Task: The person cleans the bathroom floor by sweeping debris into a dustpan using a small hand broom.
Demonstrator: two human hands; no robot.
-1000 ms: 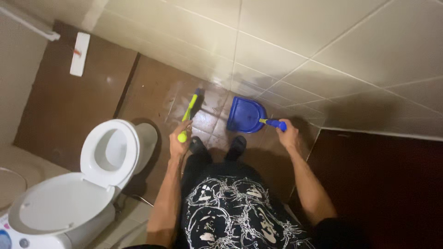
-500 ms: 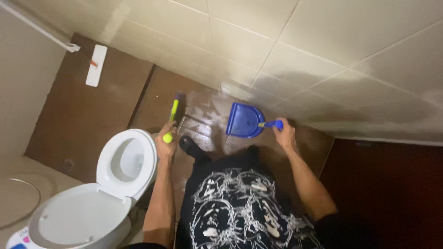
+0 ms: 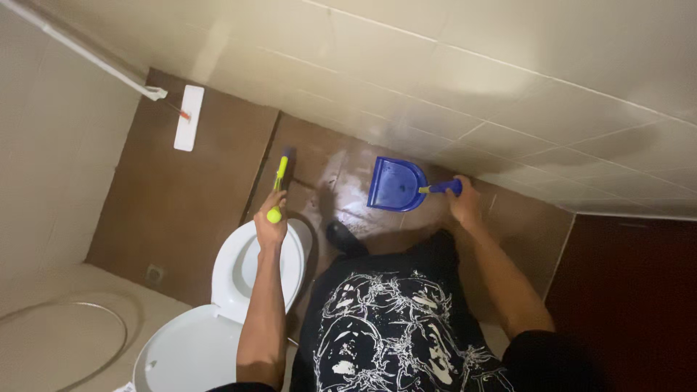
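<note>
Left hand (image 3: 271, 226) closed around the round yellow end of a hand brush (image 3: 279, 181); brush head down on the brown floor (image 3: 174, 203), far of the hand, just left of the wet patch. Right hand (image 3: 465, 205) closed on the handle of the blue dustpan (image 3: 396, 184); pan lying flat on the wet tile, open lip facing left, back edge near the foot of the tiled wall (image 3: 435, 87).

Changes noted against the earlier pictures: brush head carried left, off the glossy wet tile and toward the dark floor joint; gap between brush and dustpan wider than a second ago, the two now well apart. Dustpan kept close to the wall, handle turned more to the right. Left forearm now crossing over the toilet bowl (image 3: 250, 272), which sat further left a moment before.

Judgement: stroke wound back to its start, no debris visibly gathered into the pan yet; sweep apparently still in its early part. One dark shoe (image 3: 343, 237) planted between brush and pan. White flat mop head (image 3: 189, 117) resting on the far left floor, untouched.
</note>
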